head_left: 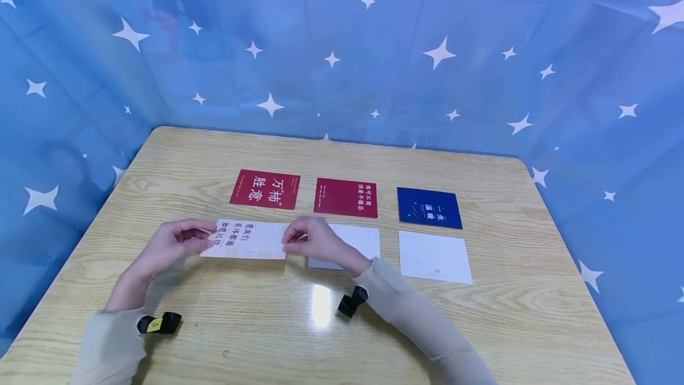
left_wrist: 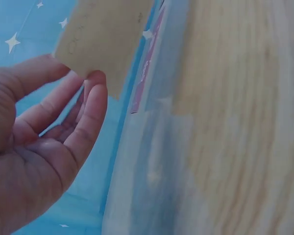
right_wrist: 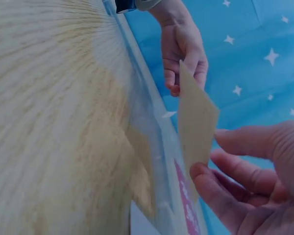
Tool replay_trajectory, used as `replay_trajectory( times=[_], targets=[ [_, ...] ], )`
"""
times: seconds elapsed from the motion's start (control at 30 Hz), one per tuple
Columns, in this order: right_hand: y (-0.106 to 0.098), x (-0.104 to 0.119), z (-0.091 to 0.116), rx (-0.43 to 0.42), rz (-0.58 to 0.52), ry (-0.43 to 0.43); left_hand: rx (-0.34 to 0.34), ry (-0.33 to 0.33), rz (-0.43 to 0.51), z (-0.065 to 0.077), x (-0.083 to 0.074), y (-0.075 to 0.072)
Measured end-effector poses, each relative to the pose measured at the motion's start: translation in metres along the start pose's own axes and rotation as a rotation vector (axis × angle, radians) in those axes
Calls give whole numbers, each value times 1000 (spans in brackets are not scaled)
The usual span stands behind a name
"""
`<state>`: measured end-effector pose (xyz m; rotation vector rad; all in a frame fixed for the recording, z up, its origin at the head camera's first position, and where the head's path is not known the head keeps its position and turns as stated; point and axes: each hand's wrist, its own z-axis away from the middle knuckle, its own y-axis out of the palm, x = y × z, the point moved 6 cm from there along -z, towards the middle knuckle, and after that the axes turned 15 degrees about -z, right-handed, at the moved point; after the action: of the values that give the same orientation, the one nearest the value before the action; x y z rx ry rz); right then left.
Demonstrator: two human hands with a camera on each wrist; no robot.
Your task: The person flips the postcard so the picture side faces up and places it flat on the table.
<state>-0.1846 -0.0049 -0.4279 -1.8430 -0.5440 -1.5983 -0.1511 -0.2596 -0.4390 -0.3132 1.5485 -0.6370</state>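
Note:
A white card (head_left: 250,239) with dark printed characters is held between both hands, its printed side facing up toward the head camera. My left hand (head_left: 173,241) pinches its left end between thumb and fingers. At the other end, my right hand (head_left: 316,241) pinches the right edge. Both wrist views show the card's back, and it hangs raised off the wooden table. Behind it lies a red card (head_left: 265,189) with white characters. Partly covered by the right hand and forearm, another white card (head_left: 359,241) lies on the table.
A second red card (head_left: 346,198) and a blue card (head_left: 430,207) continue the back row. In front of the blue one lies a white card (head_left: 435,257). The wooden table (head_left: 513,325) meets a blue curtain (head_left: 374,34) with white stars at the back and sides.

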Motion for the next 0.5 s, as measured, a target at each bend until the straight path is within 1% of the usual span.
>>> replay_trajectory(
  times=[0.1,0.27,0.4,0.5],
  targets=[
    [2,-2,1,-14,-17,20,-11,-19,-21,-2,2,2],
    [5,-4,0,-34,18,28,-27,-39,-78,-6,4,6],
    [6,-7,-1,-46,53,46,-25,-54,-105,-8,4,7],
    [7,-9,-2,-54,60,67,-23,-67,-126,-9,5,8]
  ],
)
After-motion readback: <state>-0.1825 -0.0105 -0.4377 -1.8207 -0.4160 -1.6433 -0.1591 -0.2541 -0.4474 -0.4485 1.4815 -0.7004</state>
